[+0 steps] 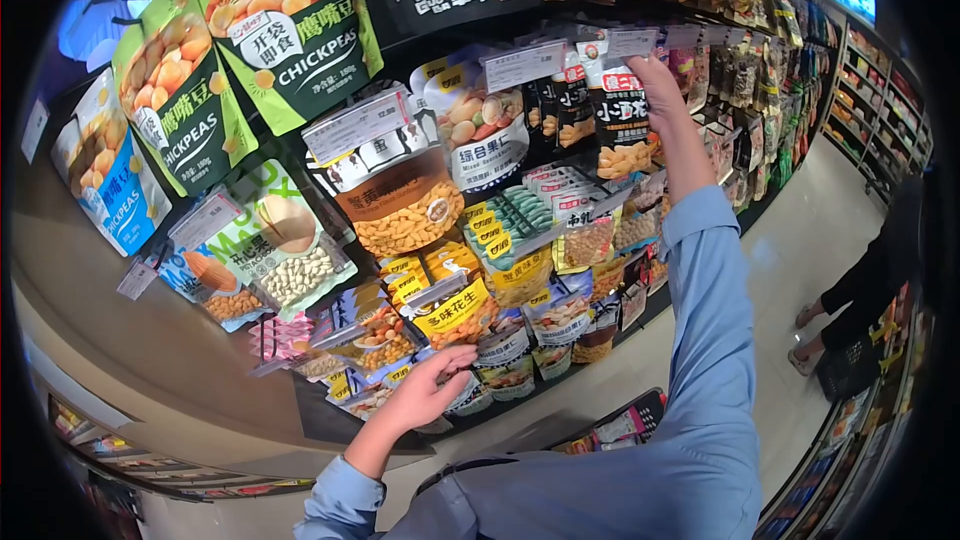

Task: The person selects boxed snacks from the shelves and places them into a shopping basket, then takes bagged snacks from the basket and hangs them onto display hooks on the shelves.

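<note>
My right hand point(655, 85) is raised to the upper rack, its fingers closed at the top edge of a black snack pouch point(622, 125) with white lettering, just under a price tag point(633, 42). The pouch hangs among similar dark packs. Lower down, my left hand point(438, 387) is held in front of the bottom rows with its fingers apart and nothing in it. Nearest to it are a yellow-labelled peanut bag point(450, 312) and a mixed nut pouch point(503, 355).
Green chickpea bags point(290, 25) hang at the upper left. Price tags point(525, 65) stick out from the hooks. At the lower middle is a basket point(630, 425) with items. A person in dark clothes point(860, 290) stands in the aisle at right, beside shelves point(870, 105).
</note>
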Motion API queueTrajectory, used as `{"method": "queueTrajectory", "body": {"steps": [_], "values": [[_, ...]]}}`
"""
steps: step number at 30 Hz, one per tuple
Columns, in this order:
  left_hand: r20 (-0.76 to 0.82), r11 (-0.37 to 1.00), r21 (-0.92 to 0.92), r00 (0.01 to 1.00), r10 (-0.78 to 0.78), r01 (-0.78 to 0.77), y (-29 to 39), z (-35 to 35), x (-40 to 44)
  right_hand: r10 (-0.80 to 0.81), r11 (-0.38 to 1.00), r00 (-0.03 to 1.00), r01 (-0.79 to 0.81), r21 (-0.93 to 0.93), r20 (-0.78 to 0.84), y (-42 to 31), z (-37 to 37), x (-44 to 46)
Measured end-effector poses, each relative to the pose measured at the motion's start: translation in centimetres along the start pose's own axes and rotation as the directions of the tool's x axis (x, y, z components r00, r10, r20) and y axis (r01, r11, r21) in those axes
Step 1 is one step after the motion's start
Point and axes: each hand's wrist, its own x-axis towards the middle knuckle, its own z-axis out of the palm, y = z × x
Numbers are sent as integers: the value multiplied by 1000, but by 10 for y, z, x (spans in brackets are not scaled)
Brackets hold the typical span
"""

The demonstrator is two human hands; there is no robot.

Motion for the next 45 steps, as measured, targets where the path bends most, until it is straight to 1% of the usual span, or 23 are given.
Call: {"method": "queueTrajectory", "body": {"steps": [3, 9, 11, 14, 17, 20, 21, 24, 27, 28, 29, 30, 32, 33, 34, 37, 39, 40, 41, 42, 43, 44, 45], "values": [[98, 938, 277, 978, 186, -207, 25, -3, 35, -12, 1000, 999, 13, 25, -44, -8, 10, -5], [170, 953, 234, 973, 155, -192, 68, 8, 78, -80, 966, 994, 60, -252, -68, 11, 10, 24], [169, 928, 269, 961, 218, -258, 68, 16, 84, -262, 846, 962, 190, -498, -78, 28, 3, 38], [176, 905, 318, 955, 238, -284, 57, 23, 85, -464, 480, 824, -74, -874, -324, 19, 16, 8], [166, 973, 135, 973, 161, -184, 15, 32, 58, -659, 609, 737, 403, -683, -153, 54, 10, -59], [145, 994, -52, 985, -89, 98, -68, 45, 3, -1, 929, 988, -55, -365, -152, 103, 27, -185], [112, 977, -79, 976, -188, 197, -108, 54, -24, -19, 940, 999, 2, -342, -44, 147, 25, -226], [24, 867, 313, 909, -416, 388, -251, 73, -142, 641, 558, 757, -573, -600, -127, 272, 11, -392], [-73, 521, 445, 609, -790, 728, -382, 96, -347, 757, 327, 563, -765, -556, -330, 362, -59, -584], [28, 264, 581, 306, -952, 770, -385, 93, -401, 575, 303, 725, -618, -725, -378, 339, -68, -625], [143, 147, 715, 63, -988, 683, -363, 85, -433, 550, 64, 704, -571, -818, -449, 337, -104, -665], [359, 289, 741, 6, -933, 607, -364, 74, -470, 472, 48, 717, -601, -797, -513, 316, -139, -692], [130, 147, 668, 80, -988, 729, -339, 83, -519, 82, -140, 766, -624, -769, -637, 268, -207, -715], [43, 222, 567, 240, -970, 793, -344, 90, -540, -66, -167, 748, -661, -731, -661, 228, -218, -706], [-59, 311, 466, 380, -923, 828, -355, 97, -562, -184, -53, 711, -697, -716, -679, 195, -241, -703], [-244, 369, 154, 397, -885, 917, -357, 120, -572, -390, 41, 503, -827, -561, -771, 110, -290, -699], [-174, 435, 217, 473, -863, 874, -383, 142, -575, -383, 76, 446, -858, -509, -809, 88, -326, -724], [-120, 448, 251, 487, -865, 858, -392, 152, -570, -129, -419, 518, -801, -427, -845, 79, -335, -730], [-86, 435, 188, 456, -886, 881, -385, 159, -558, 134, -782, 554, -450, -431, -822, 69, -344, -736], [-92, 524, 129, 536, -839, 842, -385, 169, -557, -251, -296, 397, -900, -321, -883, 83, -346, -753], [-108, 565, 77, 570, -815, 822, -370, 176, -550, -47, -575, 531, -707, -411, -846, 97, -414, -783], [-137, 594, -16, 586, -798, 805, -350, 182, -545, -135, -377, 470, -839, -393, -872, 66, -282, -751], [-155, 585, -115, 567, -809, 803, -330, 186, -544, -20, -442, 498, -782, -439, -867, 54, -239, -744]]}}
